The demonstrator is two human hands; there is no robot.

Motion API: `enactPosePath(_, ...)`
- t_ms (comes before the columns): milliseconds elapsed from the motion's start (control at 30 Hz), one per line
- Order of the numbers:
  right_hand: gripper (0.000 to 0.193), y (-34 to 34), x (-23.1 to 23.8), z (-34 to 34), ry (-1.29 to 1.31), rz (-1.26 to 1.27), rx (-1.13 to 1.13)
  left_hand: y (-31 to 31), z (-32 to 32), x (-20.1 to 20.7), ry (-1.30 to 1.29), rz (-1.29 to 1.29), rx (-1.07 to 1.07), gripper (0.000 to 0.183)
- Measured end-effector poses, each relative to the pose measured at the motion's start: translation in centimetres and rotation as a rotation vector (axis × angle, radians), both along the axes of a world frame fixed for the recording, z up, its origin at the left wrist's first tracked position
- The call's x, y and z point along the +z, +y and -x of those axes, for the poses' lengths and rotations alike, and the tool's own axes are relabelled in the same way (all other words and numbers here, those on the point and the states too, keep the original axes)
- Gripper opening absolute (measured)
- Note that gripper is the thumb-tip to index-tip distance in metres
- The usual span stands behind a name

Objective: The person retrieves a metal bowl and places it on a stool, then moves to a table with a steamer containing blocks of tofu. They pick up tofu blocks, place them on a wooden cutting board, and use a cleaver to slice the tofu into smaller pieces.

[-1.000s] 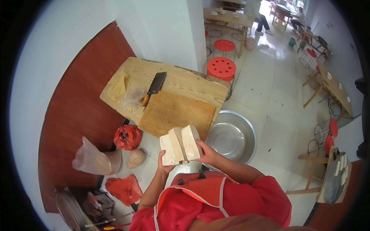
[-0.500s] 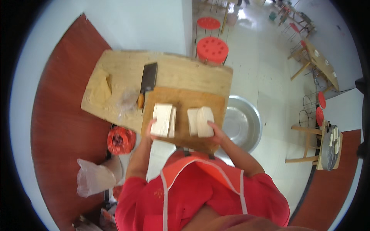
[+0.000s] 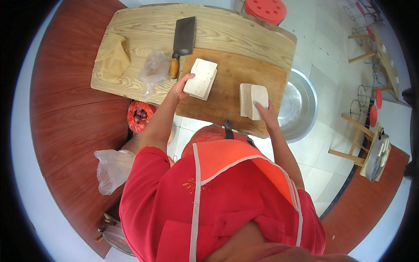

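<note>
On the brown cutting board [image 3: 229, 83] lie two pairs of white slabs that look like tofu. My left hand [image 3: 179, 87] grips the left tofu [image 3: 202, 77] along its left side, thumb on top, other fingers mostly hidden. The right tofu [image 3: 259, 98] has one slab overlapping another, and my right hand [image 3: 269, 114] clasps its right side with the thumb over the face. Beyond the left pair rests a cleaver [image 3: 184, 37] with a wooden handle, touched by neither hand.
The wooden table [image 3: 144, 22] also carries a crumpled clear plastic bag [image 3: 155, 70] and a tan cloth [image 3: 114, 59]. A large metal basin [image 3: 301, 105] stands right of the board. Red stools [image 3: 266, 9] are behind; a red bag [image 3: 139, 117] of round purplish items sits below the table's left side.
The whole view has shifted, so the table appears higher and nearer. Against the board, the left tofu has moved farther back and tilted, with my left hand still on it. My right hand keeps its hold.
</note>
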State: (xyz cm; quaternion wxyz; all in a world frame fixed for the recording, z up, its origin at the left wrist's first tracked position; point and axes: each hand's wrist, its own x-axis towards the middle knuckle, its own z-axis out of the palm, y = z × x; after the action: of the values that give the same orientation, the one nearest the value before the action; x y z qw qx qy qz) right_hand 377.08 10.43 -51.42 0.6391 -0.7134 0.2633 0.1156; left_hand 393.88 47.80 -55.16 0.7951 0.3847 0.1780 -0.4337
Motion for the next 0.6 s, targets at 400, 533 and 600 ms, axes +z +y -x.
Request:
enactPosePath(400, 0.056, -2.2, -0.2, -1.1, 0.060, -0.610, -0.334, 0.9, -2.1, 1.3, -0.105, -0.249, -0.161, 0.053)
enactPosePath(533, 0.054, -3.6, -0.5, -2.6, -0.085, -0.475, -0.326, 1.5, -1.8, 1.0, -0.331, -0.567, -0.138, 0.050)
enactPosePath(600, 0.053, -4.1, -1.4, -3.7, -0.130, -0.325, -0.327, 1.6, -1.5, 0.7, -0.344, -0.525, -0.088, 0.050)
